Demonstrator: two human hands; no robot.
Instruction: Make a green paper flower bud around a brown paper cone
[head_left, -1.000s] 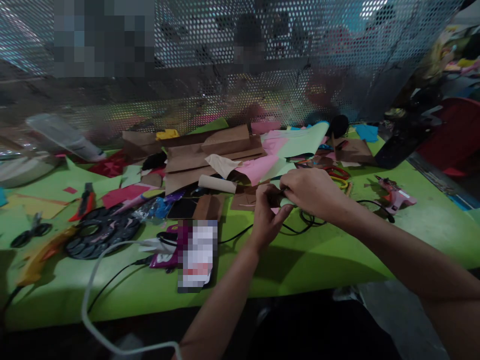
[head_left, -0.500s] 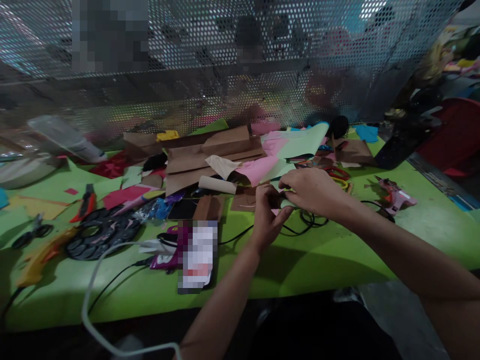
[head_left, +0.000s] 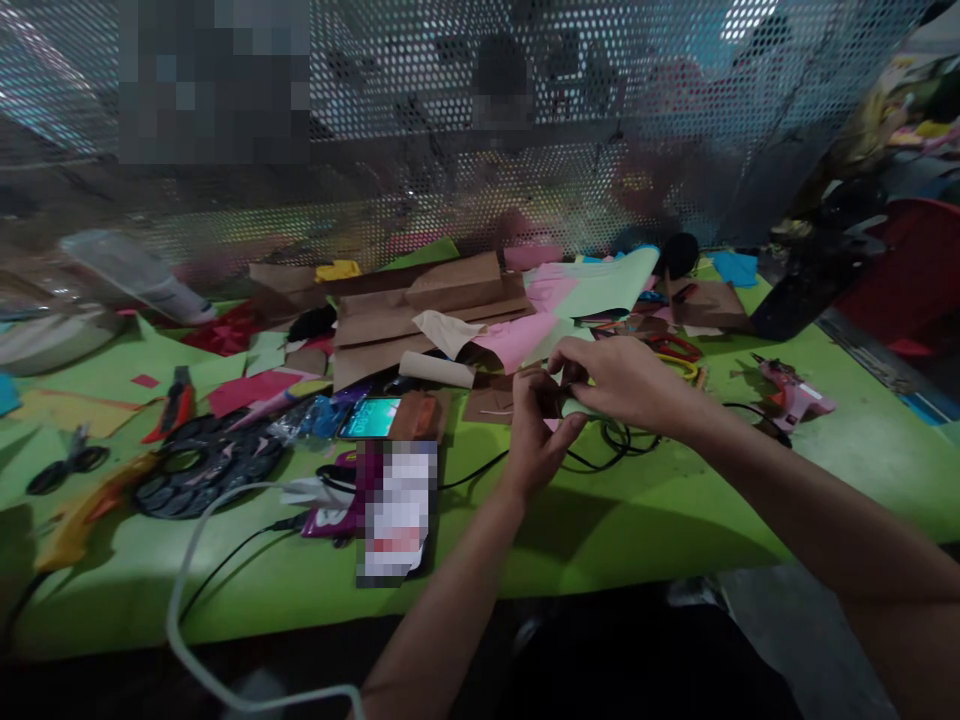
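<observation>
My left hand [head_left: 534,430] and my right hand [head_left: 619,378] meet above the green table [head_left: 637,510], fingers pinched together on a small dark piece [head_left: 556,398] with a bit of pale green paper under it. What the piece is stays mostly hidden by my fingers. Black cable loops [head_left: 622,440] lie just under my right wrist. A pink sheet [head_left: 517,340] and a pale green sheet [head_left: 600,282] lie right behind my hands.
Brown card pieces [head_left: 420,300] and a paper roll [head_left: 436,370] lie behind. A lit phone [head_left: 369,418], a dark round disc [head_left: 202,462], scissors [head_left: 64,465], a red cutter [head_left: 174,405] and a white cable [head_left: 180,590] sit left. A pink glue gun [head_left: 795,395] lies right; a perforated metal screen [head_left: 450,120] stands behind.
My hands have stayed together, the right fingers shifting slightly left over the small piece. The phone's screen, dark before, is now lit.
</observation>
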